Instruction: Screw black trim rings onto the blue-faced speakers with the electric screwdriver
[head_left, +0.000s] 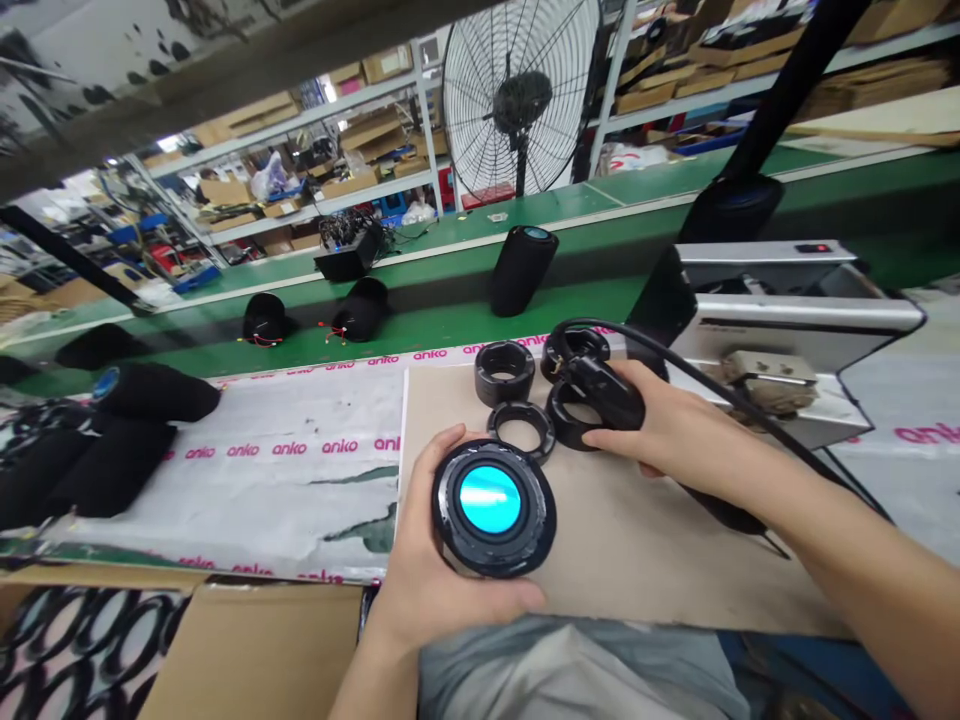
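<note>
My left hand [439,570] is wrapped round a black round speaker [491,560], whose end with a shiny blue disc faces up at me. In my right hand [652,420] is a black corded electric screwdriver [611,395]; its body runs back under my wrist and a thin tip shows beyond. The fingertips are beside a black ring [566,425], and I cannot tell whether they touch it. Several black rings stand together just past the speaker, among them a thick one [505,372] and a flatter one [521,430].
A silver screw feeder [795,330] stands at the right. The screwdriver's cable [697,370] arches over my right forearm. Black speaker bodies [161,390] lie at the left, and more [525,270] stand on the green belt [442,310]. A carton of rings [255,650] sits lower left.
</note>
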